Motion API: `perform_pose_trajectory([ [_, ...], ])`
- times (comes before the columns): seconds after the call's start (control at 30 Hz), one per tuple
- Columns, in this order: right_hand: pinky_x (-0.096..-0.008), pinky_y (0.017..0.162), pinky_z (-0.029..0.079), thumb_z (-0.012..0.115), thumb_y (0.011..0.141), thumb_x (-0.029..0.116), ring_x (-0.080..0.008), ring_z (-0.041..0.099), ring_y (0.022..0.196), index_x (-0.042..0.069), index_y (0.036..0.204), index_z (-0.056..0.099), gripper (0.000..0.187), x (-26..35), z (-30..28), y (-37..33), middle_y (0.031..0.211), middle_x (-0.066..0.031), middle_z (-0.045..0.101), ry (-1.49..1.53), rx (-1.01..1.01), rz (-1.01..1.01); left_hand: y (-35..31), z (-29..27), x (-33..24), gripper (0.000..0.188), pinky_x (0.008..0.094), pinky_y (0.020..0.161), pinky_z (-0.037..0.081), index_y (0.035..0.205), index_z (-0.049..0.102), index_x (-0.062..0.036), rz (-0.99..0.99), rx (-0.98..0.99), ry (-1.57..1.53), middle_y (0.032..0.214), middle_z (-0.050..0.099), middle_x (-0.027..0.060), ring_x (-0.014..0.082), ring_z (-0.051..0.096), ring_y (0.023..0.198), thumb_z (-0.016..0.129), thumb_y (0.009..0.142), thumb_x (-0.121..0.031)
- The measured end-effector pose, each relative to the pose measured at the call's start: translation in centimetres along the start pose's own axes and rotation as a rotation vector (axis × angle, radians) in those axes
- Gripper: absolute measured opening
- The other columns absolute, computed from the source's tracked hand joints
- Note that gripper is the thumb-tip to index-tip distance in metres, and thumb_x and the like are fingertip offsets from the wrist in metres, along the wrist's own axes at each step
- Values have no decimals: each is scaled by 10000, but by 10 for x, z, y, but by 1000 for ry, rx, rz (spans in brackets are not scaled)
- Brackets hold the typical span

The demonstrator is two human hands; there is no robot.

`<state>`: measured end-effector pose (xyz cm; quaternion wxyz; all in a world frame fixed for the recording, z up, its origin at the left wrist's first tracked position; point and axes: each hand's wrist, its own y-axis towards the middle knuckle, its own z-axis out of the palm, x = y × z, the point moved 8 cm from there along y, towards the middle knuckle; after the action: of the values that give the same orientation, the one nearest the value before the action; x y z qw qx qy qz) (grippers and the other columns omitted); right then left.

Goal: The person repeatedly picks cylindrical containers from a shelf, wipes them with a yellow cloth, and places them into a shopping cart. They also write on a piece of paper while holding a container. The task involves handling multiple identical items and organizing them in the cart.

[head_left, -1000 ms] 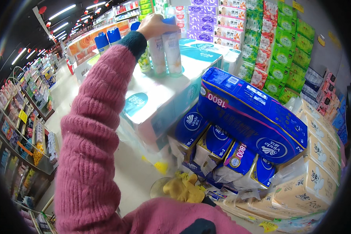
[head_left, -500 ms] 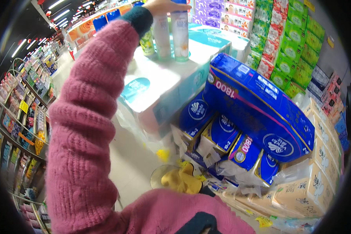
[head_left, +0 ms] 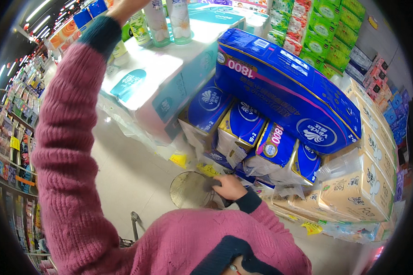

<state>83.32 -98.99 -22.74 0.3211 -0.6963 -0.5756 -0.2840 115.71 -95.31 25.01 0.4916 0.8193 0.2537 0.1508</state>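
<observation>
My left hand (head_left: 126, 8) reaches to the top edge of the view, beside two tall white spray cans (head_left: 157, 25) with flower prints. Its fingers are cut off by the edge, so what they touch is hidden. A green can (head_left: 140, 28) stands next to those, all on a white-and-teal stack of wrapped paper packs (head_left: 158, 62). Low in the middle, my right hand (head_left: 231, 187) has its fingers curled, by a dark shape I cannot make out. Just left of it is a round, pale disc-like top (head_left: 186, 190).
A large blue tissue pack (head_left: 284, 91) leans across several smaller blue packs (head_left: 245, 121). Beige tissue packs (head_left: 353, 188) are stacked at right, green ones (head_left: 319, 34) behind. Shelves (head_left: 13, 151) line the left. A cart handle (head_left: 135, 220) shows low on the pale floor (head_left: 124, 169).
The view has shifted, and my left hand now sits further left, mostly out of frame. My right hand has come into sight where a yellow cloth-like thing was; that thing no longer shows.
</observation>
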Motion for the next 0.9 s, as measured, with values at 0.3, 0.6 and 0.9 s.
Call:
perform_pose_trajectory([
  [0.3, -243, 752, 479, 645, 927, 54, -68, 568, 835, 5, 1081, 663, 163, 169, -179, 8, 894, 19, 646, 366, -310, -403, -94, -62, 47, 664, 476, 1022, 455, 1379, 468, 17, 135, 35, 101, 1373, 477, 292, 420, 501, 1243, 711, 886, -356],
  [0.6, -225, 728, 465, 631, 947, 77, -61, 568, 824, -24, 1047, 670, 148, 236, -214, 53, 875, 3, 647, 182, -346, -588, -164, -123, 119, 583, 419, 971, 476, 1398, 520, -161, 85, 75, 142, 1405, 523, 155, 328, 498, 1283, 692, 911, -431],
  [0.9, -379, 867, 502, 719, 837, 252, -288, 650, 997, -3, 1173, 636, 429, 189, -216, 126, 1090, -192, 660, -538, -488, -252, -206, -130, 157, 654, 422, 997, 481, 1376, 524, -75, -286, 155, 112, 1283, 577, 247, 377, 565, 1185, 705, 880, -461],
])
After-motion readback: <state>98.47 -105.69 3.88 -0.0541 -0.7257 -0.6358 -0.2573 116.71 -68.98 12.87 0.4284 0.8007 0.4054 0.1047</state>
